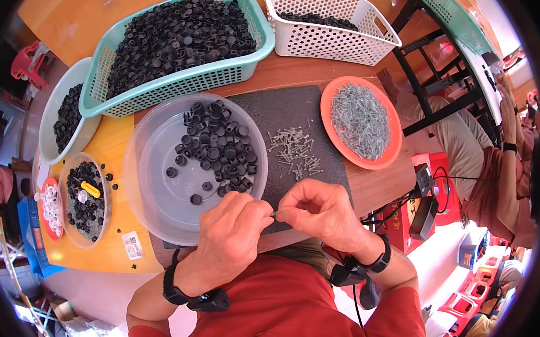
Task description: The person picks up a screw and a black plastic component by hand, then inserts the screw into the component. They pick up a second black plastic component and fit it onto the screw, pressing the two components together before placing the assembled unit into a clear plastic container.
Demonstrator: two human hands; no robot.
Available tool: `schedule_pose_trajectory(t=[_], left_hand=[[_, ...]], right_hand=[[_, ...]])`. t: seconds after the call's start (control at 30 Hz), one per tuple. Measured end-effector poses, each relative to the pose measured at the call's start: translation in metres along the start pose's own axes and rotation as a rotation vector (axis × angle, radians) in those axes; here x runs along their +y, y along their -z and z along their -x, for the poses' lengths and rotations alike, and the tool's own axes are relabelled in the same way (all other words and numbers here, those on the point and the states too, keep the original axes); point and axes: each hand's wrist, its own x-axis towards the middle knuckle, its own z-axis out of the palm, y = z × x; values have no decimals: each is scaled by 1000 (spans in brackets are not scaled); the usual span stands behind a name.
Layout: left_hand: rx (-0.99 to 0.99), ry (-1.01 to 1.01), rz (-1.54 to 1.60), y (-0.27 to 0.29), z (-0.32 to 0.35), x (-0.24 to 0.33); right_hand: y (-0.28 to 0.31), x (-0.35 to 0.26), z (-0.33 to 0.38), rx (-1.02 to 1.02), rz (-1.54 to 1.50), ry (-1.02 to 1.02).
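My left hand (233, 226) and my right hand (324, 213) meet in front of my body, at the near edge of the dark mat (258, 107). Both are closed in a pinch, fingertips almost touching. A tiny dark piece (273, 215) shows between them; its kind is too small to tell, and the fingers hide most of it. Just beyond my left hand is a clear round tub (153, 190) with many small black caps (213, 144) heaped on its right side. A loose pile of small metal screws (295, 151) lies on the mat beyond my right hand.
An orange plate (327, 110) heaped with screws stands at the right. Behind are a teal basket (183, 81) and a white basket (331, 43) of black parts. At left sit a pale bowl (48, 138) and a shallow dish (89, 242) holding a yellow tool (90, 189). Another person sits right.
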Motion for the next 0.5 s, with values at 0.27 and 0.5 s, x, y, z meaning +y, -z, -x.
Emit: schedule_pose_trajectory(t=[0.27, 0.5], left_hand=[[10, 191, 98, -3, 2, -7], [1, 427, 269, 7, 12, -8]], right_hand=[[-5, 16, -8, 149, 13, 210], [4, 29, -20, 288, 778, 765]])
